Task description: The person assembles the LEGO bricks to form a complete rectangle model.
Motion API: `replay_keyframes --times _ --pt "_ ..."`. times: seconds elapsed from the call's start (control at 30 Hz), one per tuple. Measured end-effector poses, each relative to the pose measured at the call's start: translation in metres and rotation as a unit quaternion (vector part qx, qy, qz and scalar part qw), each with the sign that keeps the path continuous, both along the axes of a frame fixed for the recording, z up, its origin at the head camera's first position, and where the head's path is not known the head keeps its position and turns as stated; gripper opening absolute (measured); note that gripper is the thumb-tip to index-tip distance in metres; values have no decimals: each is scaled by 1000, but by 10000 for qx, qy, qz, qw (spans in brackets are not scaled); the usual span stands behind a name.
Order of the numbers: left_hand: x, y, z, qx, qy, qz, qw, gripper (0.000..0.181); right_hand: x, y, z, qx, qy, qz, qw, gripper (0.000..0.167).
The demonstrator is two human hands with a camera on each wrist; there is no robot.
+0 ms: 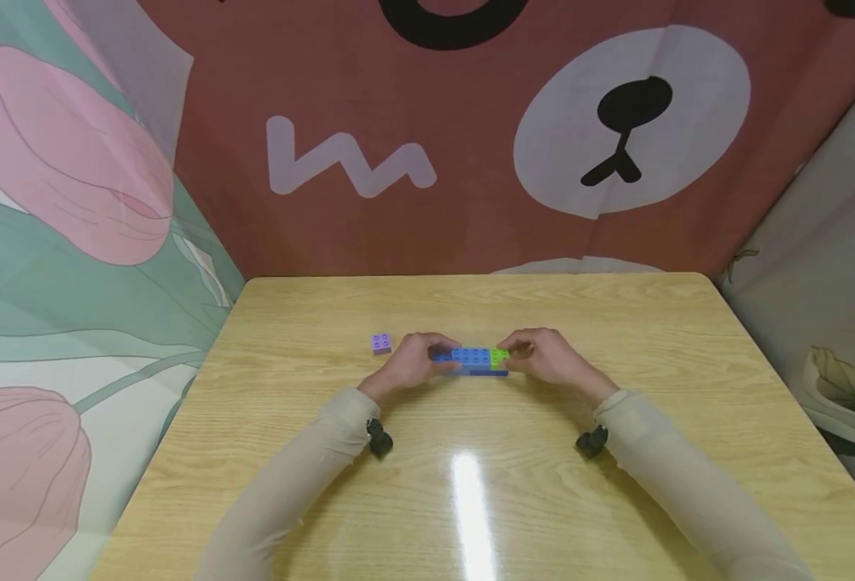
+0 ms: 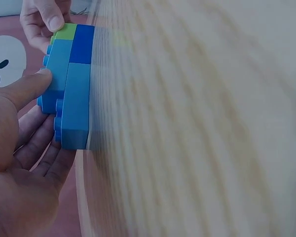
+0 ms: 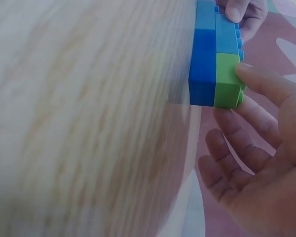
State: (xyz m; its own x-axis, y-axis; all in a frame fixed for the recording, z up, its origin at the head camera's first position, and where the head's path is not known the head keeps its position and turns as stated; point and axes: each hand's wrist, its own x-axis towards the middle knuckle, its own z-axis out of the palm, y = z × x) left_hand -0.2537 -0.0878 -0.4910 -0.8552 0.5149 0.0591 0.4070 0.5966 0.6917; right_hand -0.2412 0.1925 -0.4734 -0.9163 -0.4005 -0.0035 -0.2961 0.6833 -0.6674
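A low two-layer build of toy building bricks sits on the table between the hands. Its upper layer has a light blue brick (image 1: 472, 356) and, at the right end, a bright green brick (image 1: 499, 356). Below them lie another light blue brick (image 2: 75, 106) on the left and a dark blue brick (image 3: 203, 69) on the right. The left hand (image 1: 416, 361) pinches the upper light blue brick, thumb on its near side, fingers behind. The right hand (image 1: 549, 357) pinches the green brick between thumb and index finger; its other fingers are spread loosely. Fingers partly hide the far side.
A small purple brick (image 1: 381, 344) with studs on top lies on the wooden table (image 1: 289, 452), just left of the left hand. Behind the table hangs a reddish-brown cloth (image 1: 471, 234) with a cartoon face. Patterned cloths flank both sides.
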Motion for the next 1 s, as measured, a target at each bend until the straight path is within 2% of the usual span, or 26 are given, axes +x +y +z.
replay_keyframes --times 0.67,1.0 --pt "2 0 0 -89 13 80 9999 41 1 2 0 69 -91 -74 9999 32" --pt "0 -6 0 90 -198 99 9997 44 1 4 -1 37 -110 23 9999 32"
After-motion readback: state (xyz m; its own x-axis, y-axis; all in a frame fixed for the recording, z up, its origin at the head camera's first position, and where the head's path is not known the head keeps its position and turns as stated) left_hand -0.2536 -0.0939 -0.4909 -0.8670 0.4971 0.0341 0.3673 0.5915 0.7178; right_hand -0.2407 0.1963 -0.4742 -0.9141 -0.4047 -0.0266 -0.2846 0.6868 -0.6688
